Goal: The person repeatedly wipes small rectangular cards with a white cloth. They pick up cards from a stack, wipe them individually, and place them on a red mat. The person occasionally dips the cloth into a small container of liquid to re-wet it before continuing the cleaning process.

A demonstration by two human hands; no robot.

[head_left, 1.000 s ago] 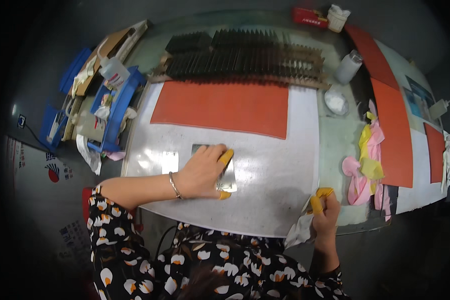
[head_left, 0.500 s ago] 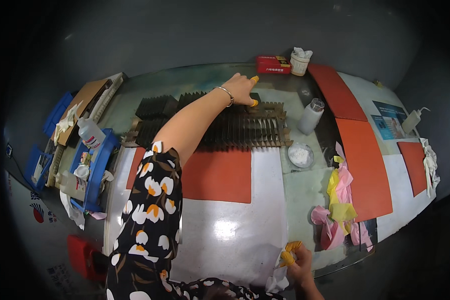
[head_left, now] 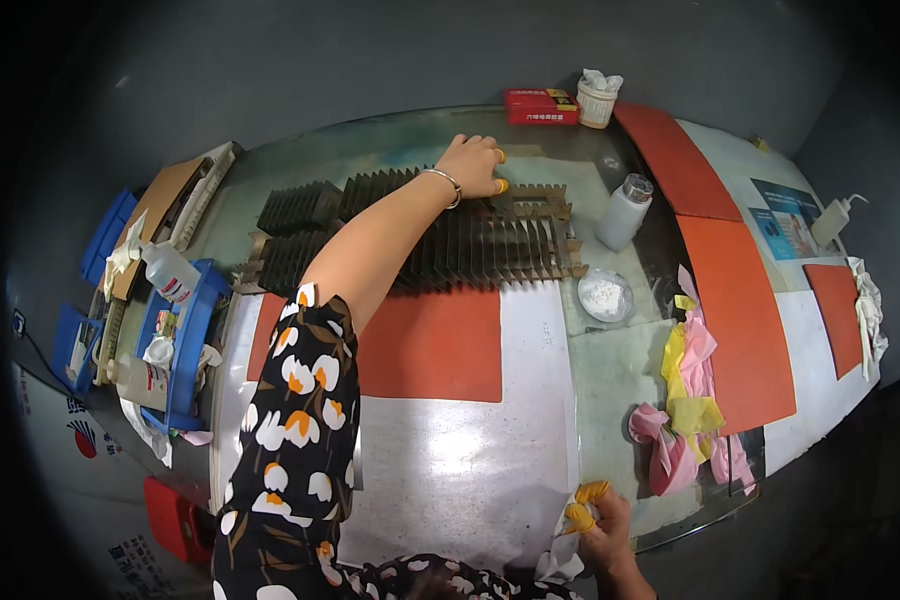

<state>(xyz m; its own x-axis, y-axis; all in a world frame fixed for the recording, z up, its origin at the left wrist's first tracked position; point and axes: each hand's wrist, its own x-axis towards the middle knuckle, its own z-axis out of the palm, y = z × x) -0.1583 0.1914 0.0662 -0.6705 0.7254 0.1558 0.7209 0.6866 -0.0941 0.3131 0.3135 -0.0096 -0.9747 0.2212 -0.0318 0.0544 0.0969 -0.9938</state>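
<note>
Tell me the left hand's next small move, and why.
Probably lift the left hand straight up: it is at the rear rack, close-set dark plates stand beside it, and sideways movement might knock them. Whether it grips anything is hidden.

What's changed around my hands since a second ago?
Your left hand moved forward, from a metal plate on the white sheet to the far side of the rack; whether it holds anything now is unclear. Your right hand still grips the white cloth. Rack and red mat stayed put.
</note>
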